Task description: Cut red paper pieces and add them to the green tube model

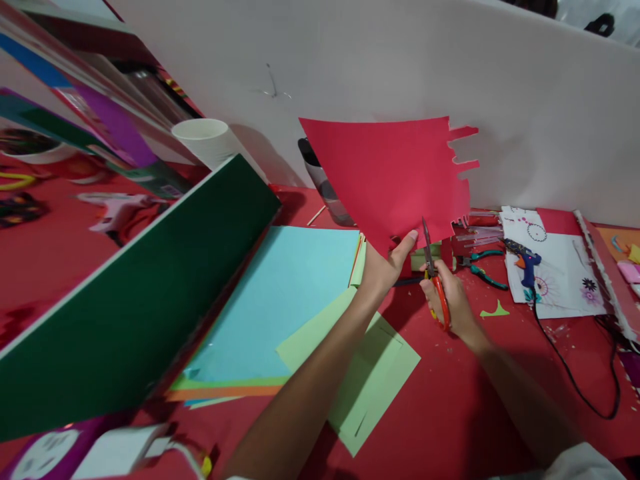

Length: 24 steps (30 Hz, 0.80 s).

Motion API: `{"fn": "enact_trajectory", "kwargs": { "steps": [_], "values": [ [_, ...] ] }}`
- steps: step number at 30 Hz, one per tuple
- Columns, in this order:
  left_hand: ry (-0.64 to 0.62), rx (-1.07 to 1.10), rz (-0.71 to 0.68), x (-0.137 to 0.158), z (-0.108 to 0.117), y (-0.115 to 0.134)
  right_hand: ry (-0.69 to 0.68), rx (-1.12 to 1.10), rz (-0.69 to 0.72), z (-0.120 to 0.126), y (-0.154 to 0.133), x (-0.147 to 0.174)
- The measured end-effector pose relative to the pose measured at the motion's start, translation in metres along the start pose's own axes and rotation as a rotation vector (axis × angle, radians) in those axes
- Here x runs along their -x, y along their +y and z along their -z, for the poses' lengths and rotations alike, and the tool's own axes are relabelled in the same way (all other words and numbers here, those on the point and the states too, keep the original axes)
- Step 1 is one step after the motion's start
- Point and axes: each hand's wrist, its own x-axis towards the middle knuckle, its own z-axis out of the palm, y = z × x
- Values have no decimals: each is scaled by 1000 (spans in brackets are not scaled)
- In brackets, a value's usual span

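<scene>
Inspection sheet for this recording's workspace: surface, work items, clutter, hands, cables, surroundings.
Surface: red tabletop, small pale flecks on its right side.
Work items: red sheet, held up, its right edge ragged with narrow strips jutting out; scissors, blades at its lower edge.
Clutter: light-blue sheet, pale green sheets, green scrap, pliers, blue glue gun.
Hands: left hand grips the red sheet's lower part; right hand holds the scissors by the handles.
Cables: black cord runs from the blue glue gun; white cable at lower left.
Surroundings: white partition behind; dark green board at left.
</scene>
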Motion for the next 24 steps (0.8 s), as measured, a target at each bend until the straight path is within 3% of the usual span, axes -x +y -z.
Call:
{"fn": "enact_trajectory", "kwargs": {
  "steps": [12, 24],
  "values": [
    [-50, -2, 15, -2, 3, 3, -32, 8, 6, 10, -1, -4],
    [-106, -26, 8, -9, 10, -1, -155, -16, 60, 30, -2, -9]
  ]
}}
